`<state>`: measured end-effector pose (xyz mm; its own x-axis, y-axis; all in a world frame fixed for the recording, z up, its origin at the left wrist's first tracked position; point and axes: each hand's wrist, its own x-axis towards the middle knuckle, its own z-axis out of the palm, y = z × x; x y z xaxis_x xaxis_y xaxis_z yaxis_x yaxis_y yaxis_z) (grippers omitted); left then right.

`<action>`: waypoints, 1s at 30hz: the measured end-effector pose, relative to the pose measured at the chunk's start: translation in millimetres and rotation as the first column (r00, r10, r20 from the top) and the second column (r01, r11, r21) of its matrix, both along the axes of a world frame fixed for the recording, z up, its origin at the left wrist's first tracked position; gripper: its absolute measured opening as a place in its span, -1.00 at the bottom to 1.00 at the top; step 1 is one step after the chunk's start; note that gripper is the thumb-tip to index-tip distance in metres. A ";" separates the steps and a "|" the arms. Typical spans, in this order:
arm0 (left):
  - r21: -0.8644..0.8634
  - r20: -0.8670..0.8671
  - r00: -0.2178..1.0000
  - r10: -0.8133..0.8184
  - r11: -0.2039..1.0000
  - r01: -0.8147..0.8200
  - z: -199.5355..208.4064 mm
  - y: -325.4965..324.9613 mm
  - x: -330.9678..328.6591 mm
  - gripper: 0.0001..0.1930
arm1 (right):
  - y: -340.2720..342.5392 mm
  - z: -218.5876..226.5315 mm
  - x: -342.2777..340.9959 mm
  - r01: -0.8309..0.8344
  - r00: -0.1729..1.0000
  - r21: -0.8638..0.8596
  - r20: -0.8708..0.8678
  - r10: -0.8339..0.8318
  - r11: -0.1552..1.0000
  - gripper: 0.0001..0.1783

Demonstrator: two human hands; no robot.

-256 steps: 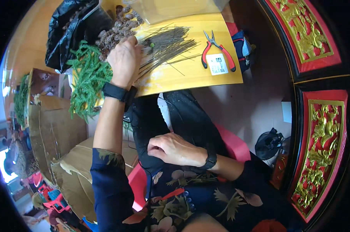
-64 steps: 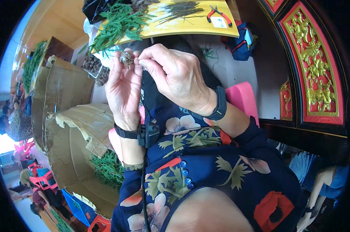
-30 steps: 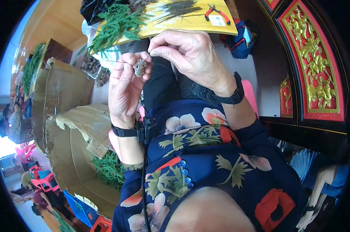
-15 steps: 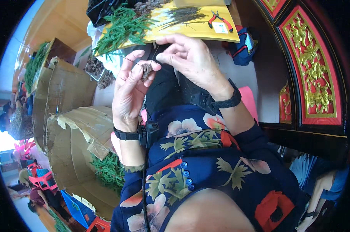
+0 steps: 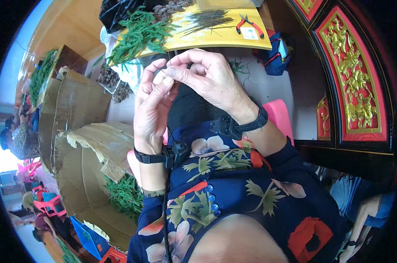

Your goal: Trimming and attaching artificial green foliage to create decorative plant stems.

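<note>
My left hand [image 5: 150,103] and my right hand [image 5: 209,81] meet just in front of the yellow tabletop [image 5: 181,42], fingertips together. A thin dark wire [image 5: 169,56] stands up between them, pinched by my right thumb and index finger. My left hand is closed, its thumb against its bent fingers; the small brown pine cone it held a moment ago is now hidden by the fingers. Green artificial sprigs [image 5: 141,35], a bundle of dark wires [image 5: 209,19] and red-handled pliers [image 5: 249,27] lie on the tabletop.
An open cardboard box [image 5: 82,175] at left holds more green sprigs [image 5: 123,195]. Brown cones fill a basket [image 5: 110,81] beside the table. A dark blue bag [image 5: 277,55] stands on the floor at right, near a carved red-and-gold panel [image 5: 354,74]. Other people are around.
My right hand has come down and left until its fingertips meet those of my left hand. The pine cone, visible earlier in my left fingers, is now covered.
</note>
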<state>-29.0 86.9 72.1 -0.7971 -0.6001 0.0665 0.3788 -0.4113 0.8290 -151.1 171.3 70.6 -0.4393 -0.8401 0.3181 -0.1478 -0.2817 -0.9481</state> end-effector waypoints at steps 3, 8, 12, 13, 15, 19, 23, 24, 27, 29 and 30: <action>-0.056 0.059 0.992 0.110 0.993 -0.107 6.9 9.4 -1.9 -0.55 | 1.1 -0.6 -1.4 -0.046 0.998 -0.022 0.052 0.047 0.999 -0.74; -0.285 0.044 0.988 0.145 0.950 -0.127 3.6 12.7 0.0 -0.58 | 3.0 2.5 4.3 -0.040 0.993 -0.023 0.109 0.042 0.999 -0.78; -0.388 0.052 0.975 0.214 0.905 -0.177 -0.6 16.1 -2.8 -0.59 | 1.4 0.2 6.0 0.031 0.995 -0.046 0.098 -0.026 0.998 -0.82; -0.371 0.055 0.975 0.214 0.911 -0.179 -1.5 16.7 -3.4 -0.58 | 0.9 -1.0 6.0 0.048 0.994 -0.068 0.106 -0.041 0.997 -0.84; -0.354 0.059 0.975 0.214 0.918 -0.180 -1.7 18.9 -5.3 -0.58 | -0.5 -3.9 5.3 0.062 0.994 -0.071 0.089 -0.055 0.996 -0.85; -0.263 0.033 0.965 0.262 0.933 -0.244 1.2 22.0 -7.0 -0.69 | -1.1 -4.5 6.2 0.090 0.995 -0.080 0.053 -0.086 0.993 -0.86; -0.260 0.230 0.968 0.097 0.965 -0.035 1.0 9.2 -1.8 -0.86 | 0.2 -5.1 4.7 0.109 0.994 -0.099 0.036 -0.106 0.989 -0.87; -0.254 0.250 0.966 0.065 0.967 0.000 0.9 6.4 -0.9 -0.89 | 0.3 -5.7 3.8 0.115 0.993 -0.116 0.029 -0.112 0.987 -0.88; -0.244 0.286 0.958 0.019 0.968 0.053 1.5 2.7 3.0 -0.86 | -0.1 -3.8 5.6 0.121 0.992 -0.130 -0.017 -0.125 0.984 -0.90; -0.166 0.238 0.971 0.025 0.986 0.015 -1.8 3.5 2.6 -0.86 | 1.0 -2.1 7.2 0.150 0.983 -0.121 -0.091 -0.161 0.981 -0.92; -0.127 0.212 0.977 0.027 0.992 0.000 -2.9 3.0 2.4 -0.87 | 1.8 -0.6 7.1 0.145 0.983 -0.121 -0.094 -0.157 0.982 -0.92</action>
